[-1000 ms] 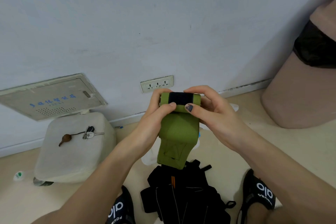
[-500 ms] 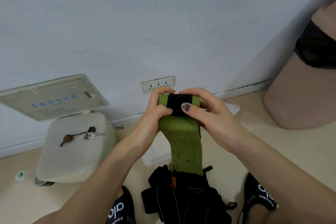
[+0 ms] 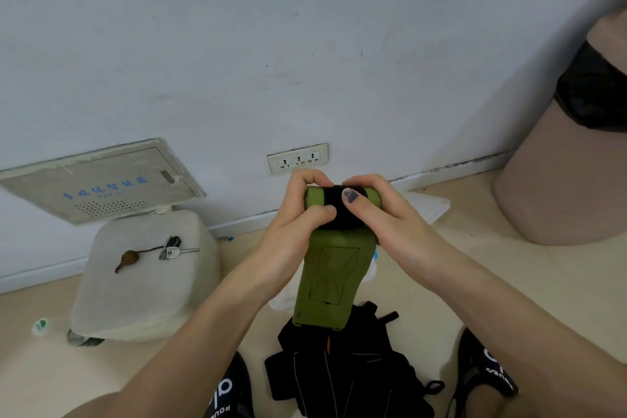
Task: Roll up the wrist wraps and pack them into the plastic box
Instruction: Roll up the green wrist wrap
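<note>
Now, from my remote seat, I start nearest the camera: a heap of black wraps [image 3: 349, 380] lies on the floor [image 3: 475, 282] between the two black shoes [image 3: 485, 370], not yet rolled as far as I can judge. Above that heap hangs the loose tail of the green wrist wrap [image 3: 327, 278], with its stitched cross panel facing me. Compared with half a second ago the tail looks much the same length, and compared with a second ago it hangs straighter and flatter, no longer buckled.

Higher up, both hands hold the rolled part, with its black band at the middle. The left hand [image 3: 298, 224] has its fingers curled over the far side and its thumb pressed on the near face; the right hand [image 3: 390, 224] grips the other end, thumb on the black band. Both are closed firmly on the roll. The roll sits slightly fatter than a second ago, so I judge the winding is under way, with a good stretch of tail left to take in.

Behind the hands, on the floor by the wall, part of the plastic box [image 3: 431, 207] shows, mostly hidden by the right hand; I cannot tell its contents. Well left, keys [image 3: 171, 248] rest on a pale stool [image 3: 146, 282]. Packing is not yet begun for this wrap.
</note>
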A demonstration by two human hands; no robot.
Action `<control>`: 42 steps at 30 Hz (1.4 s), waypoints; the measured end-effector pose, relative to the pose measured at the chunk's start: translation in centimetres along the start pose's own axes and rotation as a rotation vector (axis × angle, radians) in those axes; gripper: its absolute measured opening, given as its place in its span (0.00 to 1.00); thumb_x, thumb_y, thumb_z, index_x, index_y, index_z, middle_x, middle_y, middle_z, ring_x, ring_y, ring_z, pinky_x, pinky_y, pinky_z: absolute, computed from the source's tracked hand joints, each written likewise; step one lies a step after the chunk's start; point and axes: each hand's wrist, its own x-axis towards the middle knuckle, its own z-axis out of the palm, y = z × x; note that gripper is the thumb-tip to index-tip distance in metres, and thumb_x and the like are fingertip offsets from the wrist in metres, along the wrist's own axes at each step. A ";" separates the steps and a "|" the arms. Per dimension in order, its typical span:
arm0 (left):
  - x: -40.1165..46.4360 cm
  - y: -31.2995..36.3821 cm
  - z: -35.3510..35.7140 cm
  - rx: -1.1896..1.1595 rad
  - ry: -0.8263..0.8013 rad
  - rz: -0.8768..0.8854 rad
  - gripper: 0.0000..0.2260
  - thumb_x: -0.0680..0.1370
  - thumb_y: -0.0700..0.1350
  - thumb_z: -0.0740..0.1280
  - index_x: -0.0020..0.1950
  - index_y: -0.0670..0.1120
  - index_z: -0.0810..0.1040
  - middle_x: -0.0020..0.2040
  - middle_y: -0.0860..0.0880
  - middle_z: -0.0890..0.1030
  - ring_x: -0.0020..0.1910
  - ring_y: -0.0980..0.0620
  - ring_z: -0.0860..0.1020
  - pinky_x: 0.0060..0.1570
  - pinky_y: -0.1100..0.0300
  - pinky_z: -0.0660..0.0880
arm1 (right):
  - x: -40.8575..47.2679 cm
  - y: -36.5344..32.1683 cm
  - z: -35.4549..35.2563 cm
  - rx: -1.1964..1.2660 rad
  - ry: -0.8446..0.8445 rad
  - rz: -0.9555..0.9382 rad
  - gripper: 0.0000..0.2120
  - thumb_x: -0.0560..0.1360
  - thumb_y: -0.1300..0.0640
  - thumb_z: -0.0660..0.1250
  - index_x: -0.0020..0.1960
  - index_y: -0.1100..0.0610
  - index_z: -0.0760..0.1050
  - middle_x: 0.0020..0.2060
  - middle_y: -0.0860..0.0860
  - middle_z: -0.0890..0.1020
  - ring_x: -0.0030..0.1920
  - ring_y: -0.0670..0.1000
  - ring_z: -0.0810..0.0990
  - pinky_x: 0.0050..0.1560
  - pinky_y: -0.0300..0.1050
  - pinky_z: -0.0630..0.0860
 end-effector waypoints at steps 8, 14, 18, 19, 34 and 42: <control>1.2 -0.9 -0.2 0.089 0.077 -0.087 0.06 0.69 0.61 0.67 0.45 0.68 0.77 0.41 0.61 0.84 0.43 0.56 0.82 0.54 0.42 0.74 | -0.6 -0.3 0.0 0.030 0.018 -0.085 0.08 0.82 0.56 0.68 0.60 0.50 0.76 0.45 0.48 0.84 0.51 0.52 0.86 0.53 0.52 0.84; 0.5 -0.8 0.1 -0.014 0.030 -0.075 0.07 0.76 0.51 0.65 0.54 0.60 0.75 0.54 0.48 0.81 0.52 0.48 0.81 0.58 0.41 0.78 | -0.3 0.2 0.0 0.113 0.072 -0.066 0.13 0.79 0.54 0.73 0.62 0.46 0.77 0.49 0.49 0.84 0.51 0.48 0.85 0.50 0.44 0.81; 0.7 0.0 -0.6 -0.028 0.081 -0.003 0.10 0.75 0.47 0.64 0.55 0.57 0.74 0.50 0.50 0.80 0.47 0.50 0.81 0.45 0.52 0.78 | 0.7 -0.5 -0.1 0.105 0.073 0.011 0.18 0.77 0.42 0.70 0.65 0.42 0.75 0.56 0.51 0.82 0.58 0.50 0.84 0.64 0.51 0.78; 0.8 0.3 -1.1 -0.049 0.095 0.006 0.10 0.74 0.46 0.64 0.54 0.57 0.74 0.50 0.51 0.79 0.45 0.51 0.80 0.42 0.54 0.77 | 1.1 -0.9 -0.5 0.127 0.113 0.015 0.13 0.81 0.45 0.67 0.65 0.44 0.74 0.56 0.51 0.82 0.57 0.51 0.84 0.66 0.52 0.78; 0.7 -1.4 0.7 -0.019 -0.004 -0.078 0.11 0.74 0.45 0.62 0.54 0.56 0.73 0.46 0.49 0.81 0.46 0.47 0.80 0.45 0.49 0.75 | 0.0 -0.6 1.0 0.142 0.161 0.179 0.19 0.78 0.34 0.63 0.63 0.43 0.74 0.55 0.47 0.82 0.58 0.48 0.83 0.67 0.58 0.77; 1.1 -0.1 -0.1 0.034 0.005 0.019 0.14 0.72 0.42 0.62 0.53 0.57 0.73 0.46 0.46 0.79 0.47 0.46 0.78 0.47 0.50 0.73 | -0.7 -0.7 -0.1 0.099 0.062 0.172 0.19 0.82 0.40 0.64 0.63 0.54 0.78 0.56 0.51 0.86 0.55 0.51 0.86 0.53 0.49 0.81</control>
